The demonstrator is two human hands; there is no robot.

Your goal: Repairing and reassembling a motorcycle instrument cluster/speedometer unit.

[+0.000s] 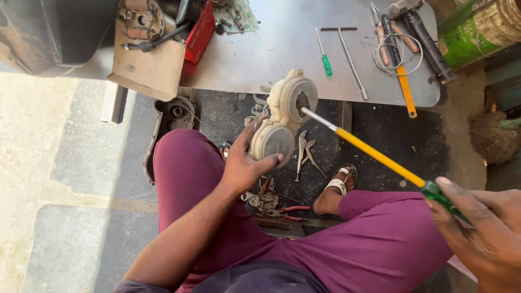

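Note:
My left hand point(245, 163) grips a cream-coloured machine casing point(283, 116) made of two round housings, held upright over my knees in maroon trousers. My right hand point(483, 228) at the lower right is closed on the green handle of a long screwdriver with a yellow shaft point(380, 156). Its metal tip rests in the centre of the casing's upper round housing.
A grey metal table point(282, 49) ahead carries a small green screwdriver point(324, 54), a T-handle wrench point(350, 57), pliers, wire and an orange-handled tool point(404, 87). Locking pliers point(304, 154) and other tools lie on the dark floor. A dark engine cover point(171, 122) leans by my left knee.

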